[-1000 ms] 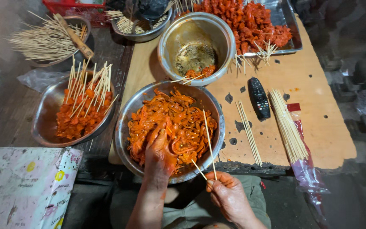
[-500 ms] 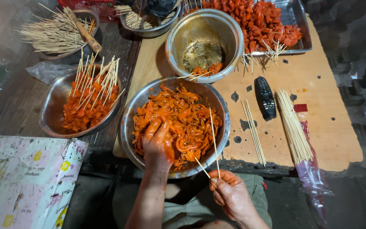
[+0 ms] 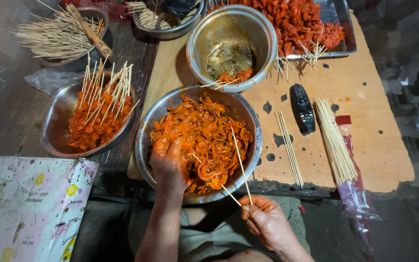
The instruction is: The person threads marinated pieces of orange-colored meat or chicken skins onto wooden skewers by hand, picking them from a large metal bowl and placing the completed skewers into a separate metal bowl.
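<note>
left hand (image 3: 168,162) shifted from the middle of the orange marinated strips (image 3: 204,140) to the near left side of the steel bowl (image 3: 144,145), right hand (image 3: 267,223) tilting its bamboo skewers (image 3: 241,167) more upright over the bowl's near rim

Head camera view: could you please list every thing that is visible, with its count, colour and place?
near steel bowl: one, holds orange marinated strips, table's near edge
left steel bowl: one, holds skewered orange pieces
upper steel bowl: one, nearly empty, centre top
metal tray: one, red pieces, top right
remote control: one, black, on the wooden board
loose skewers: pale bundle, right of remote
bowl of bare skewers: one, top left
left hand: in the strips
right hand: fingers pinch two skewers
</note>
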